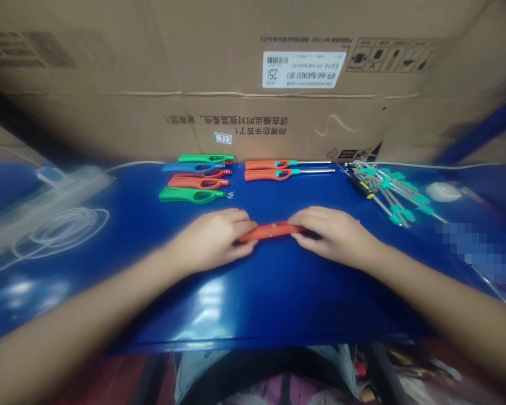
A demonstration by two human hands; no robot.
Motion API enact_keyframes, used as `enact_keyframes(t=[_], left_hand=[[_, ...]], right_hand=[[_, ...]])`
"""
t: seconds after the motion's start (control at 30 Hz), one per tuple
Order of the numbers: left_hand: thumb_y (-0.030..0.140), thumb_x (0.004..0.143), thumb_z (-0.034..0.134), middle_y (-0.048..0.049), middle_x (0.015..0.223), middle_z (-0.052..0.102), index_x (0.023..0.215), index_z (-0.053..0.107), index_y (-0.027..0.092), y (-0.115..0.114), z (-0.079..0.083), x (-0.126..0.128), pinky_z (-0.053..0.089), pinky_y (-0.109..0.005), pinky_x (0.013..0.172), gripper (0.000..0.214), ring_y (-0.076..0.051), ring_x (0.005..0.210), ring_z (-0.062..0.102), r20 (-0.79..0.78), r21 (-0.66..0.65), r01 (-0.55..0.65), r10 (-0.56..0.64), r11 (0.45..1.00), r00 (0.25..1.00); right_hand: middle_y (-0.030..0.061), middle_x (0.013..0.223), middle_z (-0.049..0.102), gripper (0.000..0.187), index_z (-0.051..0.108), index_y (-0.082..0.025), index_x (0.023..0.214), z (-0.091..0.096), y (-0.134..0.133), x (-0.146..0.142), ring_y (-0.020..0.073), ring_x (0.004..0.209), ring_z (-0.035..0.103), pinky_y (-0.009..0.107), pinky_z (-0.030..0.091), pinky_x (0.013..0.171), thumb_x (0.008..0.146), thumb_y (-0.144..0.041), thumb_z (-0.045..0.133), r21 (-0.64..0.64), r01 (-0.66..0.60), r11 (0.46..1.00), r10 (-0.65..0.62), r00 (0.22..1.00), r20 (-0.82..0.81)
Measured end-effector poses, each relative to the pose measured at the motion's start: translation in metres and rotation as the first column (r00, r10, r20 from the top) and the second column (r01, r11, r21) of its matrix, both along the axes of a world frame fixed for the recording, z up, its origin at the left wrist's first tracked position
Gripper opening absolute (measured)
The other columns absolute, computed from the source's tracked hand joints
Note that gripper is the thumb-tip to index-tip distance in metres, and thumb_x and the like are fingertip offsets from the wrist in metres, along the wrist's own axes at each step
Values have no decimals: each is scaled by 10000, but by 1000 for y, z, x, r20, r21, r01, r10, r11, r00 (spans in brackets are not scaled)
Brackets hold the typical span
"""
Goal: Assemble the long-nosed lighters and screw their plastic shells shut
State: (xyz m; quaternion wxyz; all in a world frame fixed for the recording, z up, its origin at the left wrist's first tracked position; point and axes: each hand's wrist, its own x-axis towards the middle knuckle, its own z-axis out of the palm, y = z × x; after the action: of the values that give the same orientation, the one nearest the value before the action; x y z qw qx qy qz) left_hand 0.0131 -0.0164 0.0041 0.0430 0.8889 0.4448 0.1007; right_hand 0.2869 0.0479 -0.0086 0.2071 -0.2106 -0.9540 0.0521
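Observation:
Between my two hands, just above the blue tabletop, is an orange lighter body (270, 230) held roughly level. My left hand (221, 239) pinches its left end with thumb and fingers. At the other end my right hand (331, 233) closes round it, and the fingers hide that tip. Behind my left hand lie several lighter bodies without rods, among them a green one (189, 194), an orange one (196, 181) and a blue one (189, 167). Two orange lighters with metal rods (274, 175) rest behind my right hand.
At the right back is a pile of metal rods with teal collars (398, 191), beside a yellow-and-black screwdriver (362, 187) and a white computer mouse (443, 192). A white cable coil (61, 228) and a power strip (78, 188) lie left. A cardboard wall (122, 124) stands behind.

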Motion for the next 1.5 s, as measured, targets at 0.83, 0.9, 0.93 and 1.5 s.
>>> enact_keyframes(t=[0.83,0.9,0.93,1.5], left_hand=[[392,1028,462,-76,890,672,1017,694,127,1,-3,2,511,-313,701,352,-205,789,633,91,232,-63,43,971,995],[386,1023,476,-76,939,686,1125,678,134,0,-3,2,522,-309,726,338,-202,813,649,113,232,-66,41,971,993],[394,1018,485,-77,966,689,1190,659,140,0,-3,2,528,-310,737,352,-204,830,658,110,232,-64,39,971,993],[425,1028,494,-75,979,786,1186,663,156,1,-21,3,576,-264,693,355,-186,762,753,168,320,88,-149,943,974]], right_hand=[[71,986,707,156,629,-170,1039,15,7,8,225,865,655,319,457,758,996,-294,544,74,168,983,-169,986,8],[69,972,706,179,624,-173,1036,17,4,7,227,839,646,332,438,753,1016,-293,492,69,195,978,-197,980,29],[68,952,700,193,619,-174,1021,17,2,6,228,819,638,338,427,748,1024,-292,466,63,208,976,-211,976,51],[82,1171,713,281,605,-186,1206,17,-2,3,213,1115,634,448,314,1139,1007,-376,546,118,-121,986,120,993,10]])
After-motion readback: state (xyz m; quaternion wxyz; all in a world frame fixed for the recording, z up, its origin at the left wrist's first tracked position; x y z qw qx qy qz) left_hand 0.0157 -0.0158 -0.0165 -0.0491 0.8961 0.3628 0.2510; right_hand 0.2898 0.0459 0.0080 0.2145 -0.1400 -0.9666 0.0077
